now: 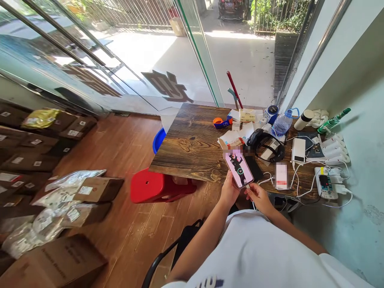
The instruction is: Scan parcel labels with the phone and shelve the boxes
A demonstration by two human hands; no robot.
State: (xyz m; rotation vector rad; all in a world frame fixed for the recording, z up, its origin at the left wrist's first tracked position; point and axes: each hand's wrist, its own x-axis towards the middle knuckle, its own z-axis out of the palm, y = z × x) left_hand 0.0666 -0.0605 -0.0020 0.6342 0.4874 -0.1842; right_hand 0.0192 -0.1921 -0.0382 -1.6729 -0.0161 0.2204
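Note:
My left hand (229, 189) is closed around the lower left side of a smartphone (239, 169), whose lit screen shows a dark figure on pink. At the phone's bottom edge, my right hand (259, 197) pinches the white plug of a charging cable (247, 186). Whether the plug is fully seated in the phone cannot be made out. Just beyond the phone, a black headset with a strap (266, 145) rests on the wooden table (192, 140). A second device with a pinkish-white screen (281, 176) lies to the right of my hands.
A power strip (326, 184) with chargers and a white power bank (298, 151) sit on the right, among loose cables. Behind them are a water bottle (282, 122) and a green bottle (334, 121). A red stool (148, 186) stands left; cardboard boxes (57, 262) fill the floor beyond.

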